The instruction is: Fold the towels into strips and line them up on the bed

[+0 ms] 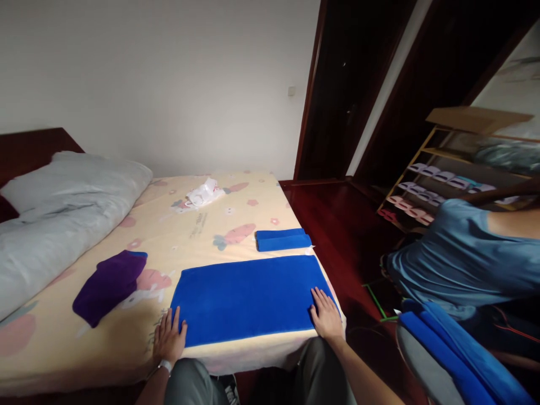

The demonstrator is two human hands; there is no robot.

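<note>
A blue towel lies spread out flat near the front edge of the bed. My left hand rests at its left edge, fingers stretched out, partly on the bedsheet. On the towel's right end lies my right hand, palm down with the fingers spread. Just beyond the spread towel is a folded blue towel, close to the bed's right edge. To the left, a crumpled purple cloth with a bit of blue at one corner sits on the patterned sheet.
A white plastic bag lies farther back on the bed. Grey bedding is heaped at left. At right, a person in a blue shirt sits near more blue towels on a grey seat. Behind stands a shoe rack.
</note>
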